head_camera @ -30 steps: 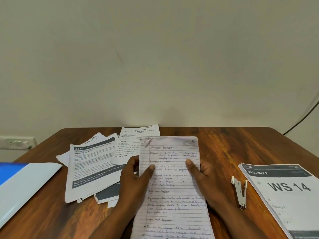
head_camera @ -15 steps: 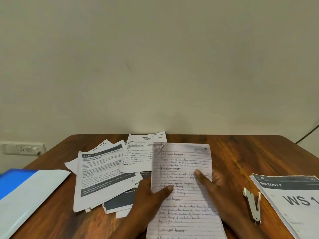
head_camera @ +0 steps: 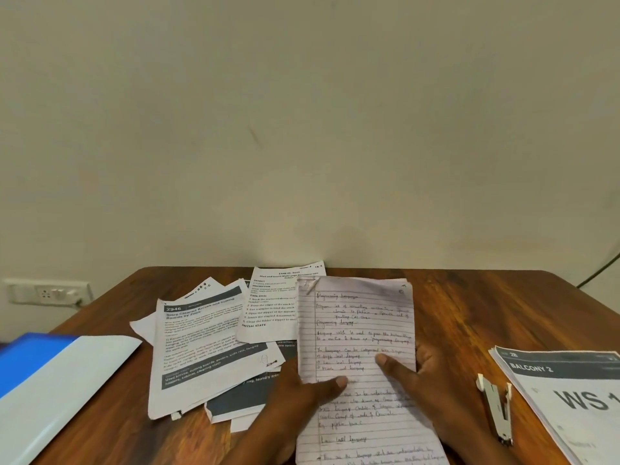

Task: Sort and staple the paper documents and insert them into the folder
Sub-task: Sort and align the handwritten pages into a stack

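A handwritten lined sheet bundle (head_camera: 362, 333) stands in the middle of the wooden table (head_camera: 469, 317). My left hand (head_camera: 295, 401) grips its left edge, thumb on the front. My right hand (head_camera: 426, 387) grips its right edge, thumb laid across the page. To the left lies a loose pile of printed sheets (head_camera: 201, 344). A blue and white folder (head_camera: 50, 380) lies at the far left. A silver stapler (head_camera: 498, 411) rests on the table right of my right hand. A printed stack marked "BALCONY 2 WS" (head_camera: 570, 397) lies at the far right.
The table's back edge meets a plain cream wall. A wall socket (head_camera: 47, 293) sits at the left beyond the table. A dark cable (head_camera: 600, 270) runs down the wall at the right.
The view has shifted, so everything sits a little more to the right and lower in frame. Both hands keep their hold on the lined sheets.
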Tool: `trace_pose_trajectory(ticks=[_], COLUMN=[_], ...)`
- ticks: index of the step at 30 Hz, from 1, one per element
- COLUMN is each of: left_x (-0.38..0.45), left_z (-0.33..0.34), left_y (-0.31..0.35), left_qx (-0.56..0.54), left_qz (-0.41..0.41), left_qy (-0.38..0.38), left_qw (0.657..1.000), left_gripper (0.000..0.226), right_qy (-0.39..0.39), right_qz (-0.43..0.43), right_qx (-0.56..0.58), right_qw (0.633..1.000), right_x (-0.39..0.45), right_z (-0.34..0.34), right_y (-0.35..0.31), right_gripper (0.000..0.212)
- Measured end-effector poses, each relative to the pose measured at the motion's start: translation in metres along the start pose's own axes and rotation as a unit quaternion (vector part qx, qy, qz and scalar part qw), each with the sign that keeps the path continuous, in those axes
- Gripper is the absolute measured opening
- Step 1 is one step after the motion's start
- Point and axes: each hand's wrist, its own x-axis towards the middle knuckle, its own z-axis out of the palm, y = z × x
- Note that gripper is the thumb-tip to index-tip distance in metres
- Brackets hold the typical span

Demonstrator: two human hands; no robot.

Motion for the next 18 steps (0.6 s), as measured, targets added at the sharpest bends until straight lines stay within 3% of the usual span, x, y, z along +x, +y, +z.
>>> trace_pose_trajectory(ticks=[8,18], left_x=[0.007,-0.009], left_z=[0.0,0.006], left_y=[-0.006,0.007], left_qx=[0.079,0.082], left_qz=[0.017,0.047], left_qy=[0.006,0.026], left_qw=[0.997,0.995], left_gripper=[0.04,0.039], right_qy=[0.034,0.045], right_qz=[0.006,0.015], right_qx=[-0.067,-0.134], right_qw=[0.997,0.99], right_x=[-0.002,-0.02], right_z=[0.003,0.013], right_y=[0.0,-0.017], right_gripper=[0.029,0.025])
